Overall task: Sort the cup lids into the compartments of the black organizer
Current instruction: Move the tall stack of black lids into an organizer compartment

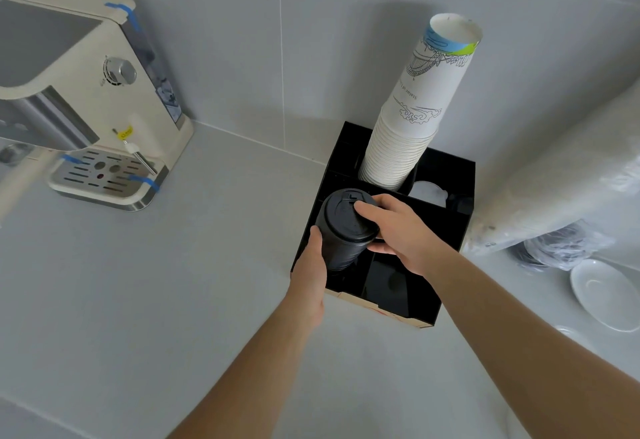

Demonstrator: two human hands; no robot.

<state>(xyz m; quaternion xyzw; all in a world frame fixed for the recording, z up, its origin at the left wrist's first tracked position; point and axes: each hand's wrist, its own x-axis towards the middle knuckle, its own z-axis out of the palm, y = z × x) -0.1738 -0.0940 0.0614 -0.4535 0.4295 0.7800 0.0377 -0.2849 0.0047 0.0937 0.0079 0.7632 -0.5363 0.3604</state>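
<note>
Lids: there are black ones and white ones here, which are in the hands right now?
The black lids, a stack gripped between left hand and right hand over the organizer. The white lids sit untouched in a rear compartment.

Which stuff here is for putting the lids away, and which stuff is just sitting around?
For the job:
stack of black lids, held by the left hand and right hand
black organizer
white lids in a back compartment

Just sitting around:
coffee machine
stack of paper cups, standing in the organizer
white saucer
plastic-wrapped bundle
</note>
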